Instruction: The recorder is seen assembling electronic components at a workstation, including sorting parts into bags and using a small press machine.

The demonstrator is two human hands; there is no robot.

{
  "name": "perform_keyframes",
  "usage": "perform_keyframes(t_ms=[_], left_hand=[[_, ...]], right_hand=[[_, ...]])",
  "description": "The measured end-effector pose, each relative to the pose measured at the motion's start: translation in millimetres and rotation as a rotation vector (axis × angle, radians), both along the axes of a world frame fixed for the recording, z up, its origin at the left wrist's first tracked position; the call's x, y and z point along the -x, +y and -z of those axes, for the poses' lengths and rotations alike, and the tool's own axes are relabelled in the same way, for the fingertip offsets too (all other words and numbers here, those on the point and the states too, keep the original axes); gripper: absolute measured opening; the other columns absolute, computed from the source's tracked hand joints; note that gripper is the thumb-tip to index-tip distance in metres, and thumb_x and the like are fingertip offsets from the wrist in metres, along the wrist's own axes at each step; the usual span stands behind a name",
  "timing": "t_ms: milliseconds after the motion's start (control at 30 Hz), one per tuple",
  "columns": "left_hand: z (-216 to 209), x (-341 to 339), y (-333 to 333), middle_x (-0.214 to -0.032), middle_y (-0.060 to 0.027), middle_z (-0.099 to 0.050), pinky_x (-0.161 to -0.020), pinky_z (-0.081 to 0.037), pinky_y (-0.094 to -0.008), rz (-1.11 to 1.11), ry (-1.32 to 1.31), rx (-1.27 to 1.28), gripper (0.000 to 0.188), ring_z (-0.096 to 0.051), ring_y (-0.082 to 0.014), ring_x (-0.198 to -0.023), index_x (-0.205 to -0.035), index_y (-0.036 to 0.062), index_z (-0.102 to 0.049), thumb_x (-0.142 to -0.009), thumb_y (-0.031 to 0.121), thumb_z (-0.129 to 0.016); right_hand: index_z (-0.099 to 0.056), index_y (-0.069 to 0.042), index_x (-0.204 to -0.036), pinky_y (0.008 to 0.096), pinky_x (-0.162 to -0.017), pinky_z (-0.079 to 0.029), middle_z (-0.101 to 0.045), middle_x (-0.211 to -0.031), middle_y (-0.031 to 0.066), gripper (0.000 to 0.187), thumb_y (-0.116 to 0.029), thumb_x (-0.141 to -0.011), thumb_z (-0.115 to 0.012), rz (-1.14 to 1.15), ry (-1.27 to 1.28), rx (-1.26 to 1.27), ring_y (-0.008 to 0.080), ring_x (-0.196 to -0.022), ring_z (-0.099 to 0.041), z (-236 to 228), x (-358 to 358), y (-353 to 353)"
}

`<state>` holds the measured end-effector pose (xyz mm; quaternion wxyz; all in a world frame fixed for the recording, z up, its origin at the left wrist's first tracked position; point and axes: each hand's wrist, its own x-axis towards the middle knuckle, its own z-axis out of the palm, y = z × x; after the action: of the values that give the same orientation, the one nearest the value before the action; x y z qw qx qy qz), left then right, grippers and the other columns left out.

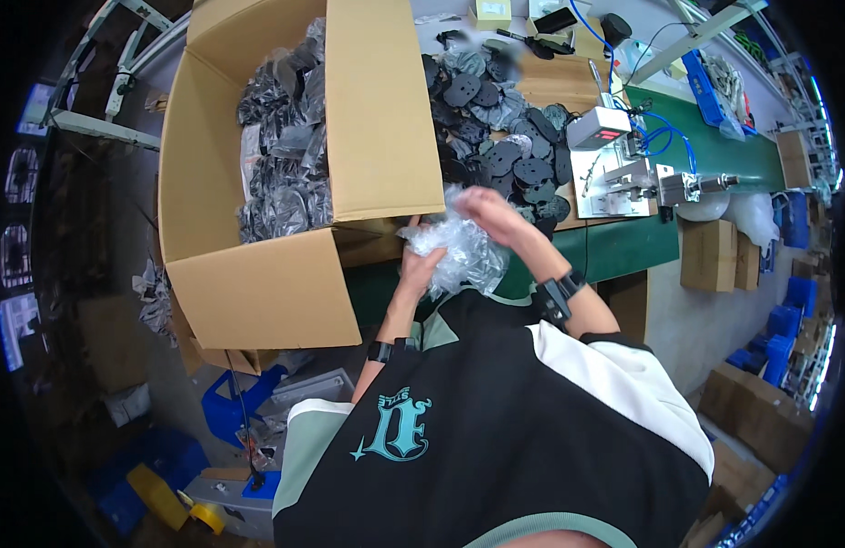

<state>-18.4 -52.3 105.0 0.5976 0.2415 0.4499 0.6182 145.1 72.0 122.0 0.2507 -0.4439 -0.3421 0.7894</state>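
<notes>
A crumpled bunch of clear plastic bags (473, 256) is in front of my body, at the near edge of the workbench. My left hand (421, 267) grips the left side of the bunch, just beside the carton's right flap. At the upper right of the plastic, my right hand (489, 212) has its fingers closed on the film. Beyond my hands lies a pile of flat black oval parts (502, 157) with holes, some in clear wrapping. To the left, a large open cardboard carton (199, 155) holds many dark parts in clear bags (290, 151).
Right of the pile stands a metal fixture (642, 183) with a small display box (598, 128) and blue air hoses. The green bench top (728, 146) runs off to the right. Brown cartons (708, 256) and blue bins (781, 324) stand on the floor.
</notes>
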Motion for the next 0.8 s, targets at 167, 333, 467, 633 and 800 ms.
perform_keyframes(t_ms=[167, 333, 467, 633, 800], left_hand=[[6.2, -5.8, -4.8, -0.105, -0.0031, -0.067, -0.087, -0.052, -0.0323, 0.221, 0.296, 0.103, 0.043, -0.065, -0.0156, -0.095, -0.12, 0.0014, -0.062, -0.078, -0.004, -0.069], [38.6, -7.9, -11.4, -0.107, -0.0057, -0.066, -0.082, -0.053, -0.033, -0.119, 0.098, 0.293, 0.031, -0.065, -0.0172, -0.093, -0.116, 0.0016, -0.062, -0.085, 0.001, -0.064], [27.0, -15.4, -28.1, -0.116, -0.0076, -0.063, -0.09, -0.051, -0.033, -0.12, -0.072, 0.388, 0.041, -0.062, -0.018, -0.104, -0.128, 0.0021, -0.054, -0.087, 0.001, -0.061], [33.2, -4.7, -51.0, -0.134, -0.0111, -0.056, -0.099, -0.049, -0.0363, -0.03, -0.25, 0.387, 0.05, -0.057, -0.0223, -0.12, -0.144, 0.0055, -0.044, -0.096, 0.009, -0.056], [40.9, -26.4, -83.5, -0.122, -0.0148, -0.064, -0.09, -0.055, -0.0415, -0.237, -0.217, 0.56, 0.043, -0.066, -0.0279, -0.107, -0.136, 0.0011, -0.051, -0.098, 0.019, -0.057]], right_hand=[[-0.062, -0.004, -0.109, 0.0275, -0.087, -0.047, -0.065, -0.106, 0.0021, 0.02, -0.013, -0.096, -0.05, -0.189, -0.135, 0.067, 0.0106, -0.101, -0.058, -17.1, -22.6, -39.1], [-0.055, -0.008, -0.103, 0.0312, -0.077, -0.054, -0.07, -0.106, 0.0083, 0.011, -0.015, -0.098, -0.048, -0.102, -0.302, -0.021, 0.0115, -0.086, -0.066, -44.8, -24.6, -7.3], [-0.061, -0.002, -0.107, 0.0377, -0.079, -0.056, -0.073, -0.097, 0.0125, 0.019, -0.01, -0.092, -0.051, -0.053, -0.723, -0.703, 0.0249, -0.089, -0.072, 23.4, -36.4, 76.2], [-0.063, -0.003, -0.114, 0.0401, -0.086, -0.054, -0.071, -0.104, 0.0169, 0.03, -0.002, -0.084, -0.056, -0.377, -0.785, -1.028, 0.031, -0.098, -0.068, 72.8, 3.0, 163.2], [-0.046, -0.004, -0.135, 0.0452, -0.099, -0.047, -0.053, -0.136, 0.0218, 0.058, -0.003, -0.08, -0.065, -0.993, -0.977, -1.108, 0.0372, -0.121, -0.056, 98.9, 40.7, 201.6]])
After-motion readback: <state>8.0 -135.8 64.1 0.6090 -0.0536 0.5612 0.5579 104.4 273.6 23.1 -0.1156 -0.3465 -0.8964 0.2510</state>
